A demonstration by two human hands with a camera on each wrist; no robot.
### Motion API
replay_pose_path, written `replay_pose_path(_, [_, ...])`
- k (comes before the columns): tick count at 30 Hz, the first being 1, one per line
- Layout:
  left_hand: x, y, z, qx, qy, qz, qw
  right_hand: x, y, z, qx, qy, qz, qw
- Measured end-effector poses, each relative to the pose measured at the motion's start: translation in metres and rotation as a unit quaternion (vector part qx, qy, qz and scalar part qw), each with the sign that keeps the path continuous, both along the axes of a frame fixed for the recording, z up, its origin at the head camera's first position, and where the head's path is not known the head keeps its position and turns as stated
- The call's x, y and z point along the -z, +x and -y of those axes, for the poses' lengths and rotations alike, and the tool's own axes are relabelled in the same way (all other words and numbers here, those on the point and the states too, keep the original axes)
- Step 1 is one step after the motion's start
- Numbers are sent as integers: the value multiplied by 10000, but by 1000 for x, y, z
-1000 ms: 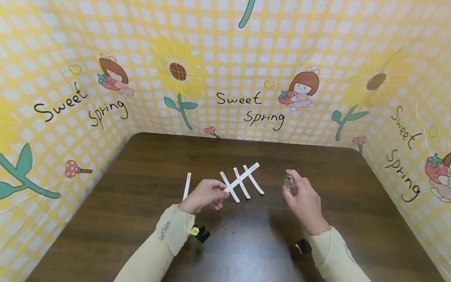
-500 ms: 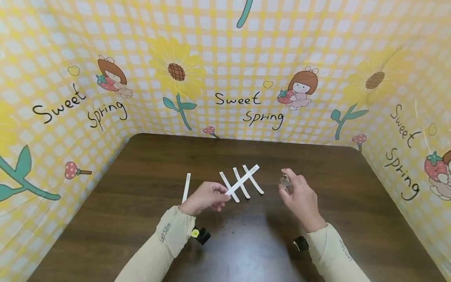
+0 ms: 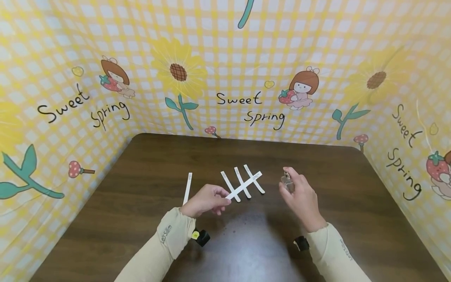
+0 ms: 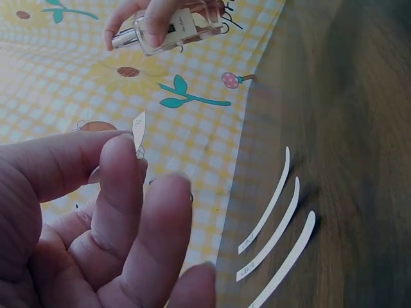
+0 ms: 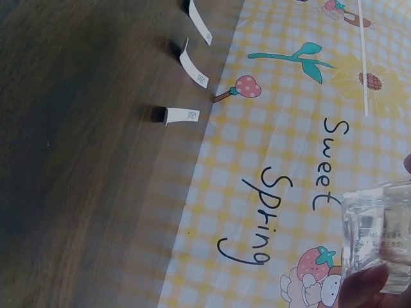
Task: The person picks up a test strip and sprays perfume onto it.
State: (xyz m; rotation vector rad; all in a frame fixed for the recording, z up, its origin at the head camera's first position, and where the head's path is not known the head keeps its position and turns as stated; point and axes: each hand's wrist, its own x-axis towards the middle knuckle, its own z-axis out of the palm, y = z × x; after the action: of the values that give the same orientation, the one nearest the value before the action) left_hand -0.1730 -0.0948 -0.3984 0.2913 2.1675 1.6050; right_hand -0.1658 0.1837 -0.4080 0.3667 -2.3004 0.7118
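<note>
My left hand (image 3: 208, 199) pinches one end of a white paper strip (image 3: 244, 186), held slantwise above the table. Behind it three similar strips (image 4: 273, 239) lie side by side on the wood, printed labels at one end. In my right hand (image 3: 303, 199) is a small clear glass bottle (image 3: 287, 183), gripped with a fingertip on its top; the left wrist view shows the bottle (image 4: 192, 29) with a pale label. Only part of the bottle (image 5: 379, 234) shows in the right wrist view. The bottle is to the right of the strip's far end, apart from it.
Another white strip (image 3: 188, 186) lies on the dark wooden table (image 3: 169, 152) left of my left hand, its near end hidden behind that hand. A yellow checked cloth (image 3: 225, 74) with printed flowers and lettering stands around the back and sides. Small dark spots dot the table's middle.
The held strip has tilted down, its far end lower than before, and my left hand has dropped slightly. My right hand with the bottle has shifted a little left.
</note>
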Motion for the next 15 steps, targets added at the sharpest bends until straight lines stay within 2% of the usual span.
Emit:
replay_pose_path(6, [2, 2, 1, 36, -66, -95, 9999, 0, 1, -1, -7, 137, 134, 9998])
replay_pose_path(15, [2, 3, 4, 51, -144, -192, 9997, 0, 1, 3, -228, 168, -59, 9996])
